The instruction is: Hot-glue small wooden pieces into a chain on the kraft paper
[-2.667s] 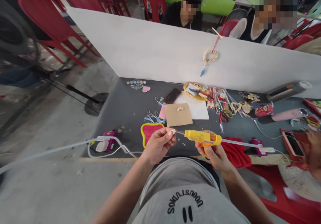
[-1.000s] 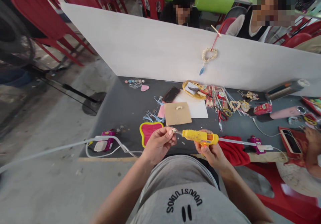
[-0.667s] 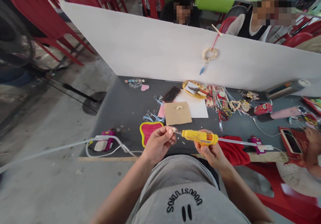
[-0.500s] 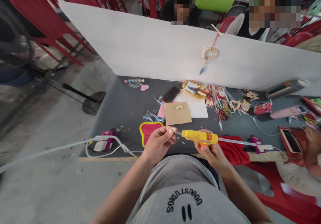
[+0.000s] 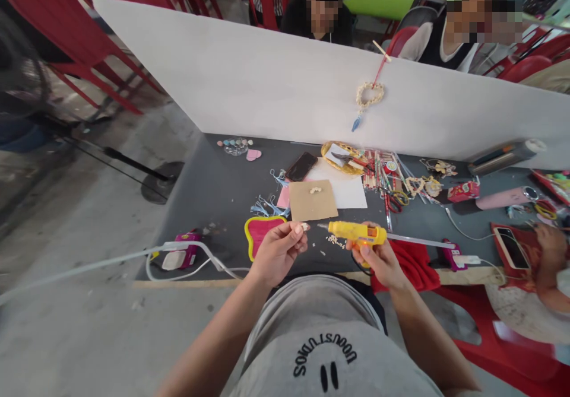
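Between the thumb and fingers of my left hand (image 5: pixel 281 245) is a small cream-coloured piece (image 5: pixel 305 226), too small to make out fully. My right hand (image 5: pixel 376 259) grips a yellow hot glue gun (image 5: pixel 356 231) with an orange light lit on it. The gun's nozzle points left, a short gap from the small piece. Several loose cream bits (image 5: pixel 335 241) lie on the table just below the gun. Beyond my hands, a short curved row of cream pieces (image 5: pixel 315 190) rests on a brown cardboard sheet (image 5: pixel 307 207).
A pink tray with a yellow rim (image 5: pixel 260 237) stands by my left hand. Blue tassels (image 5: pixel 269 206), a phone (image 5: pixel 301 166), a yellow basket (image 5: pixel 342 155) and scissors (image 5: pixel 394 202) lie farther back. A heart-shaped ornament (image 5: pixel 369 95) hangs on the white partition (image 5: pixel 267 82). Another person's arm (image 5: pixel 551 260) is at right.
The glue gun's nozzle has drawn back from the piece in my left hand, opening a gap. The gun is tilted more, and the loose bits below it now show.
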Available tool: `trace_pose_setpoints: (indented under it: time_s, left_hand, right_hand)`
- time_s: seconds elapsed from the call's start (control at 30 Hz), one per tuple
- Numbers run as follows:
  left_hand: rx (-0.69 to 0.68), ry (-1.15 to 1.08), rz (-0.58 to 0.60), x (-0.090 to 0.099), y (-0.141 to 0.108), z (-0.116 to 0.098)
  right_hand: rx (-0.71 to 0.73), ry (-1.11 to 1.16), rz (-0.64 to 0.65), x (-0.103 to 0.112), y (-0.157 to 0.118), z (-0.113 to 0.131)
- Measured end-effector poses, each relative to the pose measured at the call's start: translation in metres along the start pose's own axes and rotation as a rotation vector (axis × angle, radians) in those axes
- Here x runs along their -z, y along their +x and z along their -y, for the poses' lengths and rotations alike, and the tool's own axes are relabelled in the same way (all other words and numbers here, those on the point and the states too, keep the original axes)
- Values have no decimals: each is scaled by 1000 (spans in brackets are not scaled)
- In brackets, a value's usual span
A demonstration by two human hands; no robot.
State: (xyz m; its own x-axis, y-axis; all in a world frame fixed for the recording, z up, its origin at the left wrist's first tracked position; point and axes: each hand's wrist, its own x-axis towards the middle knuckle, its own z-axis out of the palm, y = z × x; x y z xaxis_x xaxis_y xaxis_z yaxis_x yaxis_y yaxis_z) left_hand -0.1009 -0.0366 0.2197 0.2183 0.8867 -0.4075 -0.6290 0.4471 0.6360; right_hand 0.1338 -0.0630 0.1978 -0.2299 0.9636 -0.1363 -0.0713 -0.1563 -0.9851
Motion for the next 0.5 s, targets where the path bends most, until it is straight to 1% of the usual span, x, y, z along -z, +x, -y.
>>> trace_pose_setpoints:
  time_s: [0.03, 0.1, 0.27, 0.33, 0.4, 0.5]
  left_hand:
    - [-3, -2, -2, 1, 0, 0]
    - [-8, -2, -5, 4, 1, -1]
    - [-10, 3, -19, 11, 1, -1]
    - [0, 3, -24, 12, 2, 1]
    - [22, 11, -30, 11, 3, 2]
    - [48, 29, -40, 9, 5, 5]
  right_hand:
    - [-31, -26, -42, 10, 7, -2]
    - [-154, -131, -97, 37, 25, -10]
    - [-292, -241, -239, 117, 82, -40]
    - [-354, -292, -297, 143, 104, -55]
    - [-414, -348, -331, 160, 122, -71]
    - [-481, -443, -334, 170, 141, -96]
